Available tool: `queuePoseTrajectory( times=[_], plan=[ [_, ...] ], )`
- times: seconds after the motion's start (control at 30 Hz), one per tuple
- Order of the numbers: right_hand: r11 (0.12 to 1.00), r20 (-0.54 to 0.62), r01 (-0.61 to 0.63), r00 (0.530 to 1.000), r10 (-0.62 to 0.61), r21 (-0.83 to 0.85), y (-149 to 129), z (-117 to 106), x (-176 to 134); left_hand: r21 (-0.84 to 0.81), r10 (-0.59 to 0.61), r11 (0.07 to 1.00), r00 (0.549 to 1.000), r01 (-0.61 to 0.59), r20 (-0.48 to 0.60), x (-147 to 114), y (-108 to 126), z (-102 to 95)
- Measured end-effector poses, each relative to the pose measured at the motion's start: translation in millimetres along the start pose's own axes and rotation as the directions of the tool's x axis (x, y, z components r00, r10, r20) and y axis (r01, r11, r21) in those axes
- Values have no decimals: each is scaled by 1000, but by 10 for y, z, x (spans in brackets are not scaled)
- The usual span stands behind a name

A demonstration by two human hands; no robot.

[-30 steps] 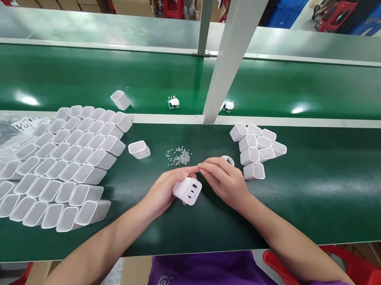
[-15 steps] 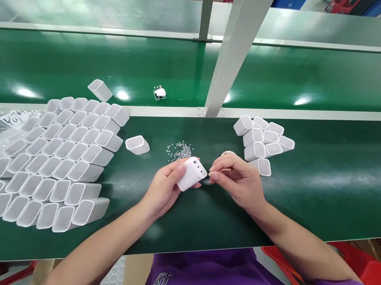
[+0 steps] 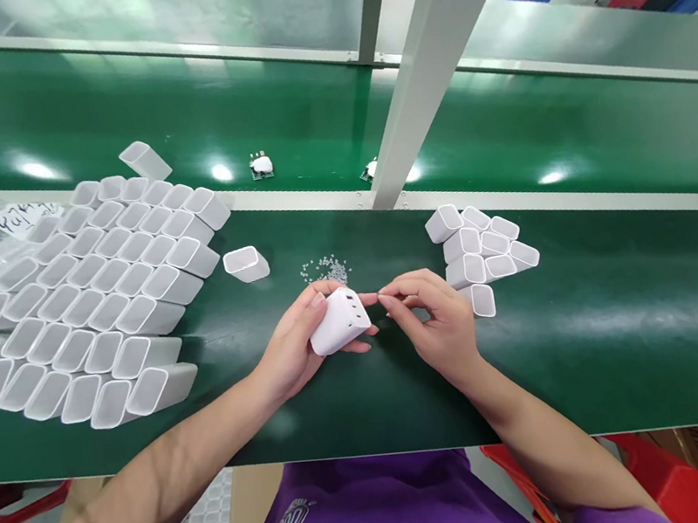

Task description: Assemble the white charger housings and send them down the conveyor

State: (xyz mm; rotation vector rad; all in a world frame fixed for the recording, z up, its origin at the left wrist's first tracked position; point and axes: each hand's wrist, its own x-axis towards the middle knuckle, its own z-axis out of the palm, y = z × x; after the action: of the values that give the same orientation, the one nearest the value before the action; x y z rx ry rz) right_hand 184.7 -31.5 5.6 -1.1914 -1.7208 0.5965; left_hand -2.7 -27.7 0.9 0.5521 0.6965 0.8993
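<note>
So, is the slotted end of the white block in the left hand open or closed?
Closed: the white block shows a solid face there with small slots.

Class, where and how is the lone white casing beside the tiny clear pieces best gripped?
The lone casing is probably best pinched by opposite outer walls near the rim, from above: it stands open end up, apart from the large casing group and the tiny pieces.

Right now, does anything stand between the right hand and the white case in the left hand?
Only a fingertip of the left hand, jutting past the case toward the right hand. No loose object shows in that gap; the clear bits lie beyond the case.
</note>
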Motion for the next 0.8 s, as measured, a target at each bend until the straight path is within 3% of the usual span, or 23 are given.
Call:
queuePoseTrajectory(
  times=[0.2, 0.53, 0.7, 0.8],
  plan=[
    [983, -29, 133, 990, -137, -126, 36, 18, -25, 31, -7, 999, 1000, 7, 2, 5, -8, -4],
    [989, 23, 95, 995, -93, -115, 40, -23, 1, 142, 37, 989, 999, -32, -27, 27, -31, -7],
    [1000, 32, -7, 999, 6, 14, -14, -16, -30, 341, 103, 939, 978, -35, -181, 15, -69, -25],
    [997, 6, -11, 1000, 11, 78, -57, 5, -71, 318, 101, 947, 986, -54, -133, 0, -93, -47]
  ],
)
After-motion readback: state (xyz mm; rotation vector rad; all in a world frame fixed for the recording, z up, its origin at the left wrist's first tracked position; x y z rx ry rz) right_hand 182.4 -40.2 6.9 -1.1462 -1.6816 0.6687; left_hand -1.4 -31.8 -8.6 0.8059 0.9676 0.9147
